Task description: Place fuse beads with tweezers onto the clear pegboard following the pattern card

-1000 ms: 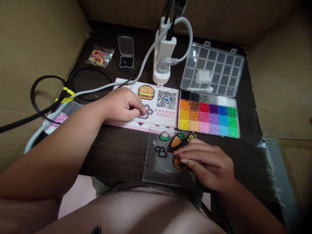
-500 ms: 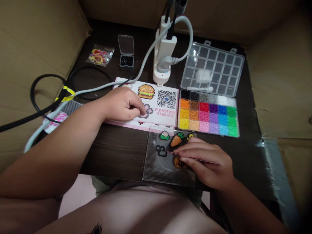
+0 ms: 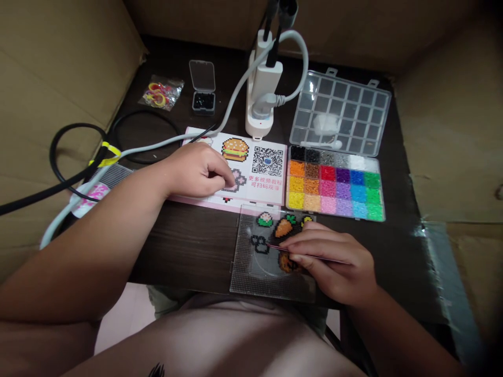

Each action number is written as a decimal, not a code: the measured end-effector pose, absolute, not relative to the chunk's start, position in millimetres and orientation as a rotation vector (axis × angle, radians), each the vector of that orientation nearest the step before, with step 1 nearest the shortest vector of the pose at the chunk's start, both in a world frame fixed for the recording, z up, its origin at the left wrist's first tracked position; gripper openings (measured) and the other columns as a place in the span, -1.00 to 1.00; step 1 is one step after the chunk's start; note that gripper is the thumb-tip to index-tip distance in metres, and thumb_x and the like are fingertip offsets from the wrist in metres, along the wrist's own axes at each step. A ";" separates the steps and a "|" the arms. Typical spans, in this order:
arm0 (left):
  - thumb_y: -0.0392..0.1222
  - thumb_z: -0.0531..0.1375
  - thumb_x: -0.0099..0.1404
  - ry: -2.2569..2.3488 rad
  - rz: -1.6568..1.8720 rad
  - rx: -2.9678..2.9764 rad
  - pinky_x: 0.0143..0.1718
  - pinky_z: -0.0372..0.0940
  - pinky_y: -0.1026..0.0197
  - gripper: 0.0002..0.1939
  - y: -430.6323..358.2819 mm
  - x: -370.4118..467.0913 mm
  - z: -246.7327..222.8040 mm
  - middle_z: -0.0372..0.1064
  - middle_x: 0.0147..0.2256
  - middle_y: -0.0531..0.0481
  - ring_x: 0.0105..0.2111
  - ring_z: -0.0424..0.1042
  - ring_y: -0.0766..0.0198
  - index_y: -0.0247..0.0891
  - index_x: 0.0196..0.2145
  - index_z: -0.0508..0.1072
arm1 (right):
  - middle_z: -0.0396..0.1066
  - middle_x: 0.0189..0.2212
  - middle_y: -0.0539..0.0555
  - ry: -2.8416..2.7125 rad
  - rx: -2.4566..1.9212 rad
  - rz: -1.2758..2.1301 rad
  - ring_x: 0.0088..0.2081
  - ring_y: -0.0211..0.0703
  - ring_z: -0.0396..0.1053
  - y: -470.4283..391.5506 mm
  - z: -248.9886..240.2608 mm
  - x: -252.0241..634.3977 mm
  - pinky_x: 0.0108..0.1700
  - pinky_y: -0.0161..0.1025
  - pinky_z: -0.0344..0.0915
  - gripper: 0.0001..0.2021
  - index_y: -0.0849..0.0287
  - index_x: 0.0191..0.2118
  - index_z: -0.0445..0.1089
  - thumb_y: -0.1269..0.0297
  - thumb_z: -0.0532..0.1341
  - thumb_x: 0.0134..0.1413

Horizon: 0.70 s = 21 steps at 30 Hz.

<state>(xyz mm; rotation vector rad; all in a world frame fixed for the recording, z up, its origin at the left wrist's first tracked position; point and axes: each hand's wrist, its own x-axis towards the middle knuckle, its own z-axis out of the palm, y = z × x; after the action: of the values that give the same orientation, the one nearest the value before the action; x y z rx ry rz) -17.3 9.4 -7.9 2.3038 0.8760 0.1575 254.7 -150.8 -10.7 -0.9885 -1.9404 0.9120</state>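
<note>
My right hand (image 3: pixel 334 262) pinches slim reddish tweezers (image 3: pixel 310 253), their tips at the edge of a small black bead outline (image 3: pixel 260 245) on a clear pegboard (image 3: pixel 245 277). That outline looks like a paw. Around it on the board are an orange carrot (image 3: pixel 283 227) of beads, a pink, green and black bead piece (image 3: pixel 265 219), and brown and yellow pieces partly hidden by my right hand. My left hand (image 3: pixel 198 170) rests on a printed pattern sheet (image 3: pixel 269 196), its index finger touching a pink-grey paw picture (image 3: pixel 239 179). It holds nothing; thumb and index are slightly apart.
Behind my right hand lies an open bead box (image 3: pixel 336 183) sorted by colour, its clear lid (image 3: pixel 340 112) tipped back. A white power strip (image 3: pixel 261 112) with cables stands behind the sheet. Farther left are a small box of black pieces (image 3: pixel 204 101) and a bag of rings (image 3: pixel 162 93).
The view has shifted very slightly. Both hands and the tweezers keep almost the same places.
</note>
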 end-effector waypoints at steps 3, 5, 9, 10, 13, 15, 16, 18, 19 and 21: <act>-0.26 0.12 0.11 0.878 0.141 2.306 -0.11 0.36 0.22 -0.68 9.0 -17.3 -7.2 0.62 -0.25 0.06 -0.19 0.55 0.23 -0.12 -0.31 0.67 | 0.62 -0.30 0.11 -1.934 -0.983 0.908 -0.31 -0.15 0.56 -151.3 -11.5 254.8 -0.22 -0.17 0.40 -0.78 0.18 -0.23 0.55 0.60 0.27 0.06; -0.26 0.12 0.10 0.887 0.145 2.308 -0.10 0.36 0.22 -0.68 8.6 -17.0 -7.0 0.62 -0.26 0.07 -0.18 0.54 0.23 -0.10 -0.32 0.67 | 0.62 -0.30 0.12 -1.940 -0.984 0.907 -0.31 -0.16 0.56 -151.6 -11.8 254.9 -0.21 -0.18 0.40 -0.78 0.19 -0.24 0.56 0.61 0.27 0.05; -0.27 0.11 0.10 0.895 0.179 2.310 -0.14 0.35 0.23 -0.68 8.3 -16.6 -7.7 0.63 -0.29 0.10 -0.20 0.55 0.25 -0.09 -0.34 0.67 | 0.62 -0.30 0.11 -1.949 -0.986 0.900 -0.31 -0.15 0.56 -151.3 -11.7 255.0 -0.21 -0.17 0.41 -0.78 0.18 -0.24 0.56 0.60 0.28 0.05; -0.27 0.11 0.10 0.893 0.185 2.311 -0.15 0.35 0.24 -0.68 8.4 -16.6 -7.9 0.63 -0.29 0.10 -0.21 0.55 0.25 -0.10 -0.34 0.67 | 0.62 -0.30 0.11 -1.949 -0.986 0.898 -0.31 -0.15 0.56 -151.0 -11.6 255.1 -0.21 -0.17 0.41 -0.78 0.17 -0.23 0.56 0.60 0.27 0.05; -0.28 0.11 0.11 0.879 0.185 2.317 -0.17 0.36 0.24 -0.67 8.8 -16.8 -8.1 0.63 -0.29 0.08 -0.22 0.56 0.25 -0.11 -0.34 0.67 | 0.62 -0.30 0.10 -1.944 -0.995 0.889 -0.31 -0.15 0.56 -150.5 -10.8 255.0 -0.20 -0.17 0.43 -0.78 0.16 -0.23 0.56 0.59 0.27 0.06; -0.29 0.11 0.12 0.863 0.176 2.323 -0.17 0.36 0.23 -0.67 9.3 -17.1 -8.3 0.63 -0.28 0.05 -0.23 0.55 0.25 -0.13 -0.32 0.67 | 0.62 -0.31 0.09 -1.937 -0.999 0.878 -0.32 -0.15 0.56 -150.5 -10.3 254.8 -0.21 -0.17 0.43 -0.78 0.15 -0.23 0.57 0.58 0.28 0.06; -0.29 0.11 0.12 0.853 0.177 2.326 -0.17 0.37 0.23 -0.67 9.6 -17.3 -8.6 0.63 -0.28 0.03 -0.23 0.55 0.25 -0.15 -0.31 0.67 | 0.62 -0.31 0.09 -1.934 -1.000 0.875 -0.33 -0.16 0.56 -150.6 -10.2 254.8 -0.21 -0.17 0.44 -0.78 0.15 -0.24 0.57 0.58 0.28 0.06; -0.29 0.12 0.11 0.832 0.187 2.334 -0.18 0.37 0.23 -0.68 10.4 -17.8 -9.2 0.63 -0.28 0.01 -0.24 0.55 0.25 -0.17 -0.31 0.67 | 0.62 -0.33 0.08 -1.923 -1.000 0.872 -0.34 -0.17 0.56 -151.2 -10.2 255.0 -0.23 -0.19 0.44 -0.78 0.15 -0.24 0.57 0.58 0.28 0.05; -0.29 0.12 0.11 0.825 0.191 2.336 -0.19 0.36 0.24 -0.68 10.8 -18.0 -9.5 0.63 -0.28 0.01 -0.24 0.55 0.25 -0.17 -0.31 0.67 | 0.62 -0.33 0.08 -1.916 -1.001 0.871 -0.34 -0.17 0.56 -151.5 -10.4 255.3 -0.24 -0.19 0.45 -0.78 0.15 -0.24 0.58 0.58 0.29 0.04; -0.30 0.12 0.10 0.825 0.186 2.335 -0.20 0.36 0.25 -0.68 11.4 -18.4 -9.8 0.63 -0.29 0.04 -0.24 0.55 0.26 -0.14 -0.32 0.67 | 0.62 -0.33 0.07 -1.899 -1.002 0.872 -0.34 -0.16 0.56 -152.2 -10.4 256.4 -0.24 -0.19 0.45 -0.76 0.14 -0.23 0.58 0.59 0.29 0.03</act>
<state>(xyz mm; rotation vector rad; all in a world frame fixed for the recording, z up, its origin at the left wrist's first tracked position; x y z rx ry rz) -18.4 11.4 -9.8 2.3355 0.8255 0.1859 256.4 -152.2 -10.4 -1.0019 -1.8987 0.8720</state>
